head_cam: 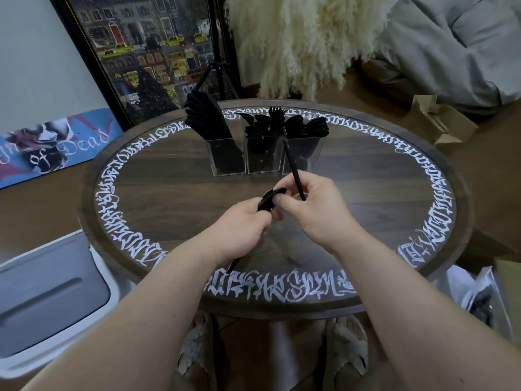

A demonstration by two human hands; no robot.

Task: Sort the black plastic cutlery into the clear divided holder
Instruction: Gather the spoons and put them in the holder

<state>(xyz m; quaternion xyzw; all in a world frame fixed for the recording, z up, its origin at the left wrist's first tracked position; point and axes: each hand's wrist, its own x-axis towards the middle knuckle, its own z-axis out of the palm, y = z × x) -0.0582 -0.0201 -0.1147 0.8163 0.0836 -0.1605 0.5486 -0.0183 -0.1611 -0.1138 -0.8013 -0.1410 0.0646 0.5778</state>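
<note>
A clear divided holder (263,162) stands at the far middle of the round table (366,193). Its left section holds black knives (205,117), the middle one forks (275,119), the right one spoons (310,125). My left hand (239,230) grips a bunch of black spoons (270,197); their handles poke out below my wrist. My right hand (313,210) pinches a single black utensil (293,167) by its handle. That handle slants up toward the holder's right section, and its head is hidden in my fingers. Both hands meet in front of the holder.
A white bin with a grey lid (48,300) stands at the table's left. An open cardboard box (439,122) lies on the floor to the right, a plastic bag (479,300) near the front right. A framed picture (152,52) and pampas grass (304,38) stand behind.
</note>
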